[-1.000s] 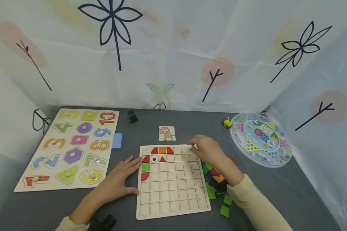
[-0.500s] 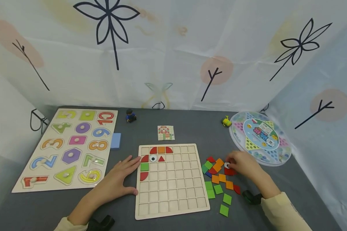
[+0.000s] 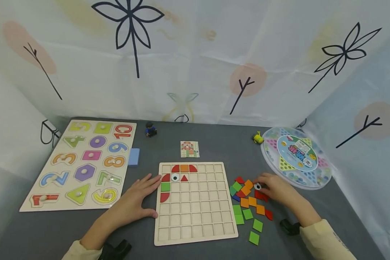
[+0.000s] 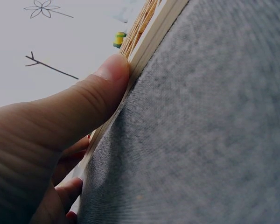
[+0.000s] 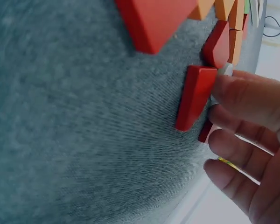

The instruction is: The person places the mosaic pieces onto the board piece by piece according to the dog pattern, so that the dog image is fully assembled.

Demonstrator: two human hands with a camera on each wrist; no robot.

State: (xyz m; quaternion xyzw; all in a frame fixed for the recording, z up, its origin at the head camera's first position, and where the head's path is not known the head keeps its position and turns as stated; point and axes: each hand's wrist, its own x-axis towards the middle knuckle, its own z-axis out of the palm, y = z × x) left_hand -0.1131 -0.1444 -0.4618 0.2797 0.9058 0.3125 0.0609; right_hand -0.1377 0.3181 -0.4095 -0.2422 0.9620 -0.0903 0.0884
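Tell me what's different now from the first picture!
The right hand moved from the far right corner of the board, rightward and back toward the person, to the loose pieces. It now pinches a round eye piece. The left hand stays at the board's left edge, and the placed pieces look the same.

Head: table (image 3: 214, 144) is being viewed from above, forward-down.
Left wrist: board (image 4: 148, 42), head-shared, is being viewed closely, low.
Right wrist: red pieces (image 5: 195, 98), likewise.
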